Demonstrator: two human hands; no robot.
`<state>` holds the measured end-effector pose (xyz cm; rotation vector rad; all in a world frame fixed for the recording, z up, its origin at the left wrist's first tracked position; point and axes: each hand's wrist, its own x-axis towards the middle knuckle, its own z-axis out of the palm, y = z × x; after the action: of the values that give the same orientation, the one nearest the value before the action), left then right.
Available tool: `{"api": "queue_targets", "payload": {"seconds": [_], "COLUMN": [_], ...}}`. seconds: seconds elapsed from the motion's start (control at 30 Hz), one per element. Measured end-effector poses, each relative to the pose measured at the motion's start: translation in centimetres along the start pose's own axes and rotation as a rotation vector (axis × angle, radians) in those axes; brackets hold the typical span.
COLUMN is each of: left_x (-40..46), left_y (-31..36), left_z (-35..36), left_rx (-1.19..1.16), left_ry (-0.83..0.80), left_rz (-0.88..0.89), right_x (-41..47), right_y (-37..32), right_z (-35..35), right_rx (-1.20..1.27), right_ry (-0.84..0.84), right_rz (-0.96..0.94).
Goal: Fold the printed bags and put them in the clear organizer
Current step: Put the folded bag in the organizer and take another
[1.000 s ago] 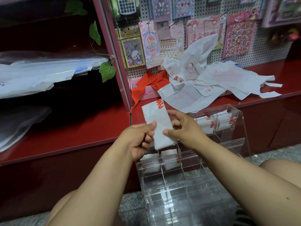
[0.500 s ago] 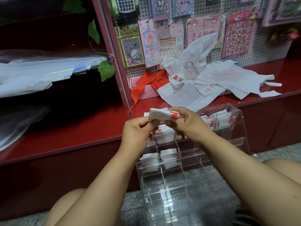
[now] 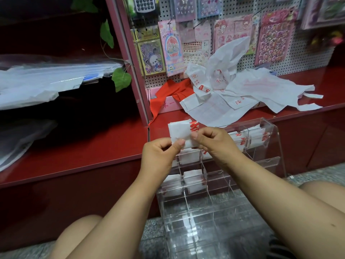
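White with red print, the folded bag (image 3: 182,134) sits pinched between the left hand (image 3: 158,156) and the right hand (image 3: 212,141), each grip clamped on it (likely so the folds stay flat), just above the clear organizer (image 3: 268,143), where other folded bags already sit.

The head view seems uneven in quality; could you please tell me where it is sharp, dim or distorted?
Head view: sharpest at the folded bag pinched by the left hand and right hand; wide-angle bending curves the red shelf edge and pink post; the upper-left recess is very dark; the clear organizer shows pale reflections that blur its lower compartments.
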<state>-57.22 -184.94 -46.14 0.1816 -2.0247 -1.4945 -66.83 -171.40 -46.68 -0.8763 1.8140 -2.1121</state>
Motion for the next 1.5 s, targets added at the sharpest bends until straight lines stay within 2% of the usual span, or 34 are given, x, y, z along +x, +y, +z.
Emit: {"api": "queue_targets", "payload": {"seconds": [0.1,0.27,0.4,0.5,0.63,0.7,1.0,1.2,1.37,1.5], "left_x": [-0.2,-0.5,0.4,1.7,2.4,2.7,3.1,2.6,2.4,2.3], "left_y": [-0.5,-0.9,-0.7,-0.4,-1.2,-1.9,-5.9,-8.9,-9.6,-9.8], "left_z": [0.4,0.8,1.0,1.2,1.3,1.3,2.0,2.7,3.0,2.8], "left_rx": [0.023,0.044,-0.149,-0.186,-0.051,0.037,0.460,0.634,0.902,0.962], "left_ry": [-0.002,-0.024,0.038,0.014,0.006,-0.005,-0.065,-0.135,-0.189,-0.180], "left_rz": [0.001,-0.028,-0.177,-0.264,-0.209,-0.171,-0.067,-0.146,-0.123,-0.111], "right_x": [0.0,0.3,0.6,0.7,1.3,1.6,2.6,2.6,2.5,2.5], "right_y": [-0.2,0.3,0.9,1.3,1.5,1.7,5.3,7.3,8.6,9.1], "right_z": [0.2,0.2,-0.2,-0.1,-0.6,-1.0,-2.9,-3.3,-3.3,-3.1], "right_rx": [0.077,-0.001,-0.048,-0.120,-0.141,-0.254,-0.811,-0.865,-0.877,-0.870], "right_ry": [0.071,0.209,0.224,0.222,0.108,0.052,0.014,-0.018,-0.033,-0.052], "right_rz": [-0.008,-0.075,-0.097,-0.103,-0.037,-0.034,-0.088,0.019,0.032,0.050]}}
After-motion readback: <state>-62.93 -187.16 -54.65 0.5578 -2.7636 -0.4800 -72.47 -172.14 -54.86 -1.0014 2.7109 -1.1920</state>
